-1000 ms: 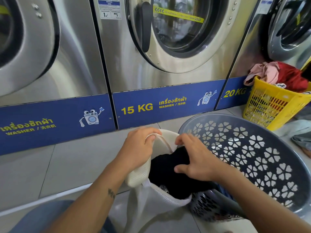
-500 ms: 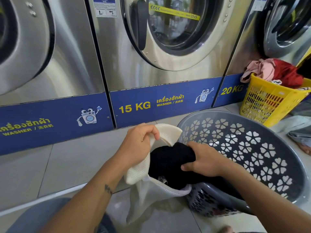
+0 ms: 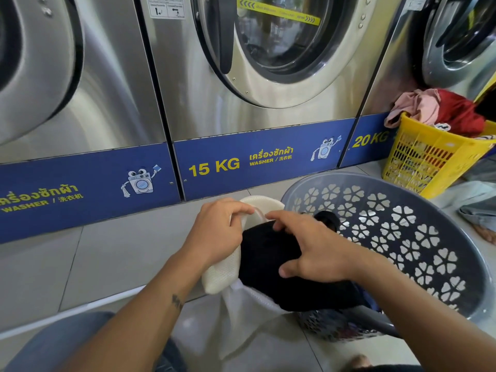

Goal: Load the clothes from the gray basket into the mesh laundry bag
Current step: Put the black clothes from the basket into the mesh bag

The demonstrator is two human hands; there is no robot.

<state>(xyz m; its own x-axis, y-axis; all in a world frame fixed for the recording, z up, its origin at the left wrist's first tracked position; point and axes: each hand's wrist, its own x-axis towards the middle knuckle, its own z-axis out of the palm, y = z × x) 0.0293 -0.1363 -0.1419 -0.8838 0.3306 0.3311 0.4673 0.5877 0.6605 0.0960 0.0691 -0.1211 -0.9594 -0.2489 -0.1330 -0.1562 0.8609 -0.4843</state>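
Blk garment (image 3: 268,253) in mesh bag (image 3: 222,272) mouth

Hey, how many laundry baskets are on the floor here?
2. The gray basket sits at the person's right, tipped toward them; the yellow basket, heaped with clothes, stands behind it by the 20 KG washer. Others may be out of frame.

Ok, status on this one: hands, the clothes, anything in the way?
Left hand gripping mesh laundry bag rim. Right hand pressing black garment into its mouth. Garment's tail trails into gray basket. Nothing blocking.
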